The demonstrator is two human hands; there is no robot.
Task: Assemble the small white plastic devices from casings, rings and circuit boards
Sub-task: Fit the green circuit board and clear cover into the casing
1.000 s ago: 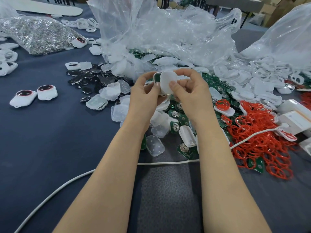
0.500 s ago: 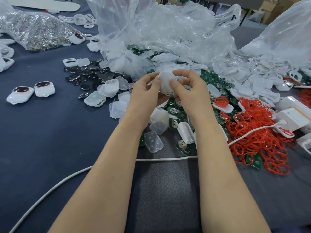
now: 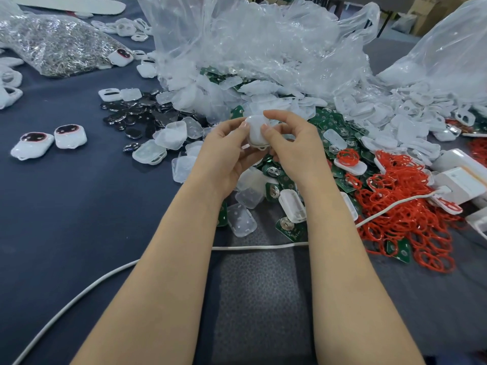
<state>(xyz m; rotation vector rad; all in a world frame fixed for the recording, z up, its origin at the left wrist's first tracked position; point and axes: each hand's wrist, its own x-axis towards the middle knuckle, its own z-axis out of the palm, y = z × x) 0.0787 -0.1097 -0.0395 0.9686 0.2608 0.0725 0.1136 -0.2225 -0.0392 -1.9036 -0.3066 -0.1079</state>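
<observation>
One white cable crosses the dark blue table on the near side of the white casing, passing under both forearms; the left hand and the right hand are together, each pinching that casing between thumb and fingertips, holding it in the air; beneath the casing lie green circuit boards mixed with clear covers; right of the casing spreads a heap of red rings; well left of the casing sit two finished devices with dark faces; behind the casing rises a crumpled clear plastic bag; far left beyond the casing lies a bag of metal parts.
</observation>
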